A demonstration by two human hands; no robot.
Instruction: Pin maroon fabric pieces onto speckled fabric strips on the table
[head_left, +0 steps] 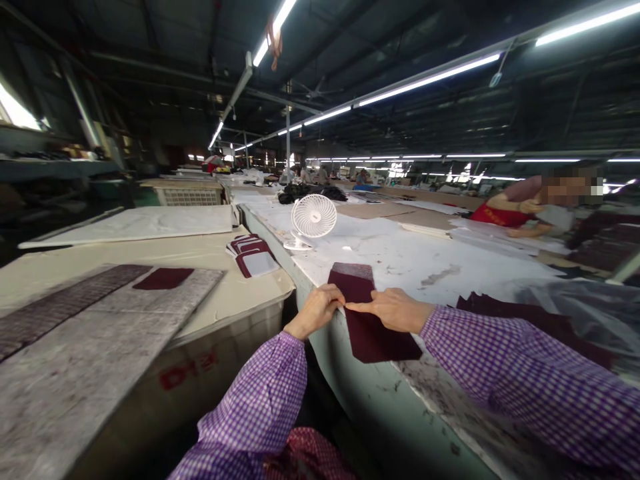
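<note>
A stack of dark maroon cut fabric pieces (373, 330) lies at the near edge of the long white cutting table (425, 263). My left hand (320, 308) grips the stack's left edge with curled fingers. My right hand (395, 309) rests flat on top of the stack, its fingers stretched toward the left hand. Both arms wear purple checked sleeves.
A small white desk fan (313, 220) stands on the table beyond the stack. More maroon fabric (530, 320) and clear plastic lie at the right. To the left stands a cloth-covered table (220, 267) with maroon pieces (253, 257) and a grey patterned board (100, 333). A person in red (520, 207) works at the far right.
</note>
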